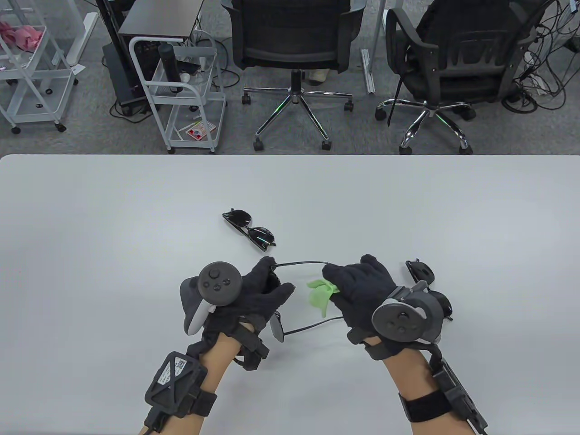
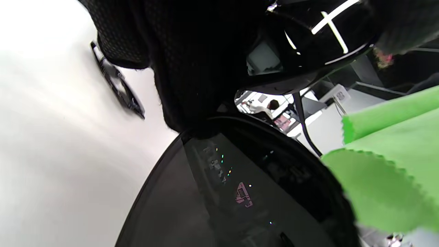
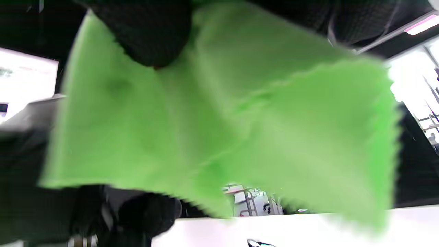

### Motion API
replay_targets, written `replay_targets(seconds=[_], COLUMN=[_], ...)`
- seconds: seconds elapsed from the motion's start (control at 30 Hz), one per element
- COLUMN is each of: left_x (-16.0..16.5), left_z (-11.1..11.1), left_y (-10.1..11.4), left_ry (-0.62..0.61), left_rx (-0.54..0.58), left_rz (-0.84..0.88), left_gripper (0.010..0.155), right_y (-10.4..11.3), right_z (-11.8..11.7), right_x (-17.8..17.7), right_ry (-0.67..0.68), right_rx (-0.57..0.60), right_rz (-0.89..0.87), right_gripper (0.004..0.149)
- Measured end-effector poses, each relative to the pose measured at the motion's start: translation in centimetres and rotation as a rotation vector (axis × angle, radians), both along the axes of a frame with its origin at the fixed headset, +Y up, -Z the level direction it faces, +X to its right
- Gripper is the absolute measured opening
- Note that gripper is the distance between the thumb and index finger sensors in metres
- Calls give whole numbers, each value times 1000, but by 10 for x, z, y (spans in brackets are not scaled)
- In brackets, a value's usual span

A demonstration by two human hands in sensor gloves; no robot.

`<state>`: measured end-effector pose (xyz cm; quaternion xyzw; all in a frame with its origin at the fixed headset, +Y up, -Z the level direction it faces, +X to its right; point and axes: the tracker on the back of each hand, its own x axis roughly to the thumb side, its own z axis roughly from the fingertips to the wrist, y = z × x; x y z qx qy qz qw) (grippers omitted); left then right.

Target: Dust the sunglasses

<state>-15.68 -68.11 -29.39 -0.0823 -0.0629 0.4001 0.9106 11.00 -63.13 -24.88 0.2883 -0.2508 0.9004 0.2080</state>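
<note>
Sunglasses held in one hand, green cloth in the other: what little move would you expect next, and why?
Probably the right hand brings the green cloth onto a lens of the held sunglasses and wipes. The left hand grips that pair by its front, temples open toward the cloth, and the wrist view shows the cloth close beside the dark lens, seemingly not yet on it. Two other pairs lie on the table.

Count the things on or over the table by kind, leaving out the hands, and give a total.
Black-framed dark-lens sunglasses: 3, one folded on the table, one held by the left hand, one behind the right hand.
Green pinked-edge cleaning cloth: 1.
Total: 4.
</note>
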Motion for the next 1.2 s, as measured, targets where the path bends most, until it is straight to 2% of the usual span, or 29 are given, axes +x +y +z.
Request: replay_targets(seconds=[0.13,0.2,0.3,0.47,0.6,0.67,0.73,0.83,0.9,1.03,1.13,1.2], left_x=[-2,-4,-8,-19,-27,-28,-27,-23,-20,-14,-13,-12], left_z=[-1,-2,-3,-6,-8,-8,-8,-6,-5,-2,0,1], left_y=[-7,-9,-9,-10,-8,-7,-7,-3,0,6,8,7], left_ry=[-1,5,23,63,90,87,83,73,60,29,22,22], left_rx=[-99,-121,-131,-135,-131,-120,-117,-93,-68,-12,-10,-17], left_rz=[108,150,195,240,283,270,275,278,273,250,260,279], left_gripper=[96,96,96,96,95,94,94,94,94,94,94,94], right_y=[-11,-18,-26,-36,-42,-45,-45,-42,-40,-40,-45,-48], right_z=[2,0,0,-1,0,-2,-3,-7,-8,-2,1,3], right_x=[-25,-36,-42,-51,-54,-52,-50,-46,-46,-54,-61,-67], right_ry=[-13,-20,48,283,361,390,411,379,358,239,196,216], right_rx=[-4,-47,-120,-339,-493,-571,-602,-601,-594,-418,-360,-349], right_rz=[159,233,267,330,440,405,315,139,124,330,427,471], right_gripper=[48,48,49,50,56,68,73,73,66,50,56,56])
